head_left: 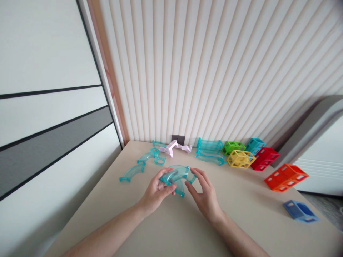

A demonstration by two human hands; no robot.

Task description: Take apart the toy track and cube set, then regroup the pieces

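Observation:
Near the middle of the table, my left hand (158, 189) is closed around a translucent teal curved tube piece (175, 173), thumb in front and fingers behind. Below this piece, another teal curved part (179, 188) shows, partly covered; whether the two are joined I cannot tell. My right hand (205, 194) pinches a small teal end piece (192, 177) at the right end of the curve, between thumb and fingertips. Farther left on the table lie a loose teal curved piece (132, 172) and another curved piece (148, 155) beside a small teal ring-like part (160, 160).
Pale purple angular pieces (171, 148) lie by the wall under a dark socket (178, 139). Long teal track pieces (210, 151) rest to their right. Open-framed blocks follow: green (233, 147), yellow (241, 159), red (265, 159), orange (286, 177), and blue (300, 210) near the right edge.

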